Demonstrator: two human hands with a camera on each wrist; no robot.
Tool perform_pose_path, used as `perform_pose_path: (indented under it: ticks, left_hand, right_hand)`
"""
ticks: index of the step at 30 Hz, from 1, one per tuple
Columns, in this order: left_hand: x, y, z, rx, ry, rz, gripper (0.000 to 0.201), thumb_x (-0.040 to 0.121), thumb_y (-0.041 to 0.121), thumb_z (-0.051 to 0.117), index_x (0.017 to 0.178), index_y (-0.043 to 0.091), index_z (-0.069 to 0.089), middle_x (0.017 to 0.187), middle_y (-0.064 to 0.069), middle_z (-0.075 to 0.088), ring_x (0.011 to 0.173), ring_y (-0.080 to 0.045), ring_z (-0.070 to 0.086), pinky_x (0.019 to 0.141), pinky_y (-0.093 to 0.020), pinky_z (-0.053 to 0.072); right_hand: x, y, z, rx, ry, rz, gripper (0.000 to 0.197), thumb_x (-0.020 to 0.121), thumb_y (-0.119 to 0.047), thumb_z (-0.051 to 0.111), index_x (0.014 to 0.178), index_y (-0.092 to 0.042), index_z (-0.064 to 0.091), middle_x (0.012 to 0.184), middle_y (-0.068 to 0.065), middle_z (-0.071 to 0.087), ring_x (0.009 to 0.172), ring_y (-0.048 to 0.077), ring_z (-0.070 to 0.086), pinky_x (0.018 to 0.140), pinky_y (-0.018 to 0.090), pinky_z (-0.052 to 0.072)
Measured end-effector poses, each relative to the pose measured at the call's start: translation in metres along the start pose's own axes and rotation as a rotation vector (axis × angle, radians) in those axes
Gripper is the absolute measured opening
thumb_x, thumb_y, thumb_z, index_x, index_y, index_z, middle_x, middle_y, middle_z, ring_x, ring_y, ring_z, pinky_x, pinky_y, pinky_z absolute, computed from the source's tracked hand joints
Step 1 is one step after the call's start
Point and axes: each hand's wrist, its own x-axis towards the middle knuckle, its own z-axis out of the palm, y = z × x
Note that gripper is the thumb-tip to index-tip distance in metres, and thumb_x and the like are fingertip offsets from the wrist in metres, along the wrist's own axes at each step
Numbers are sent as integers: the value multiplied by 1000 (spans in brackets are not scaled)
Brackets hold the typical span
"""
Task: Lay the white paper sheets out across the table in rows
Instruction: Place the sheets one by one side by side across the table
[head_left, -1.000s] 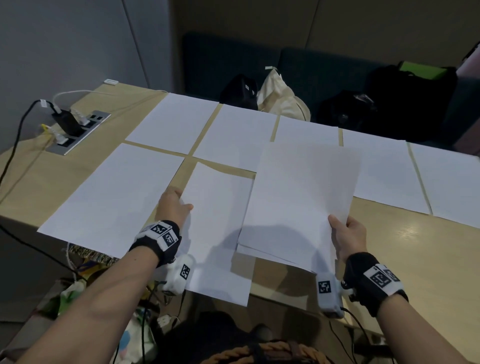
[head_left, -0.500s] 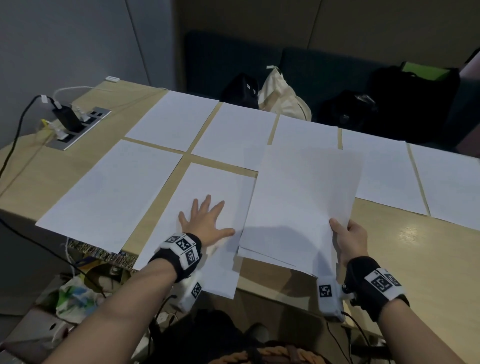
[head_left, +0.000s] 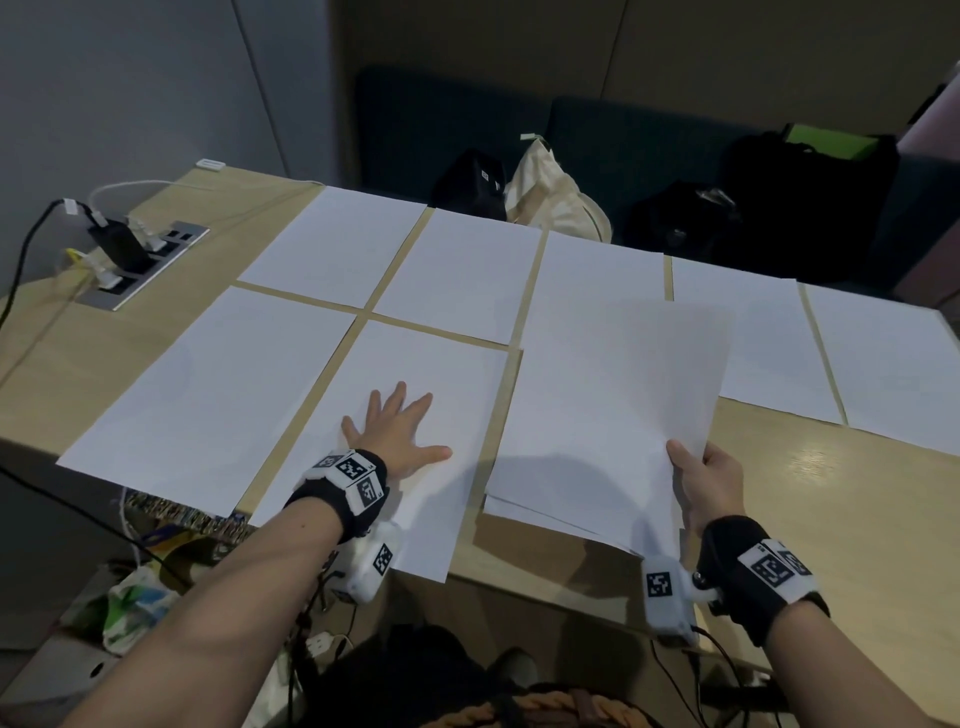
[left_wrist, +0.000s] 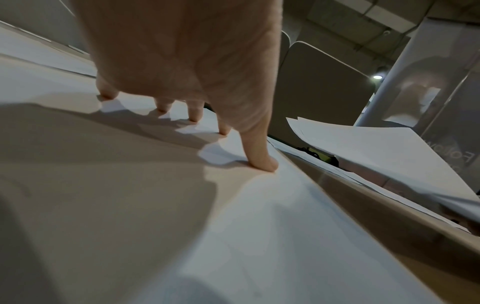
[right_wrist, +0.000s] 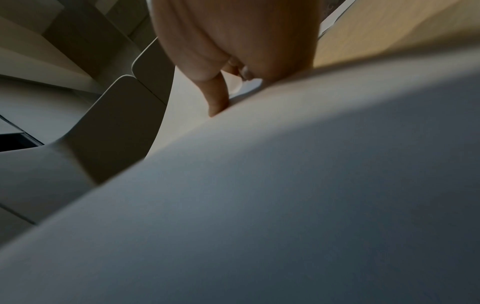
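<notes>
White paper stack (head_left: 613, 415) pinched in right hand (head_left: 709, 483), beside flat left hand (head_left: 397, 436) pressing near-edge sheet (head_left: 415, 374); long axis runs toward far counter (head_left: 831, 493) edge.

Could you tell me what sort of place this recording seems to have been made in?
Probably an office meeting room: a long wooden table with a built-in power socket panel, a dark upholstered bench holding bags, and panelled walls.

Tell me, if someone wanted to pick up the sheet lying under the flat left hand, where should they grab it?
Probably at its near edge. The sheet overhangs the table edge toward the person, so fingers can come from below and in front and pinch that free strip. The rest lies flat on the wood, offering nothing to get under. The left hand pressing on it would have to lift first.
</notes>
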Motion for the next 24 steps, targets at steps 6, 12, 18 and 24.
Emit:
perform_pose_path:
  ticks: [6,12,18,24]
  left_hand:
    - [2,-1,1,21,-1,4,86,80,61,53,149,36,8,161,2,-11,147,-29,-14,111,-64,-1]
    - [2,1,0,24,8,1,85,81,60,53,149,35,9,161,1,-10,147,-29,-13,111,-64,0]
    - [1,1,0,24,10,9,85,81,61,53,149,35,9,161,2,-10,147,-29,-12,112,-63,0]
    - [0,3,-1,-28,30,8,82,82,60,51,149,34,11,161,1,-8,148,-27,-12,112,-62,-1]
  right_hand:
    - [0,2,-3,-18,10,14,38,91,-2,52,127,10,49,127,26,57,114,39,56,103,49,43]
    - [-1,5,-1,-21,1,16,38,91,-2,51,127,10,48,128,27,55,115,39,55,103,47,43]
    - [-4,4,-3,-32,-9,20,37,91,-2,50,127,10,48,128,26,56,109,34,57,102,45,44]
    - [-5,5,-4,-48,-19,13,37,91,-4,51,126,8,49,128,25,56,115,37,55,103,46,43]
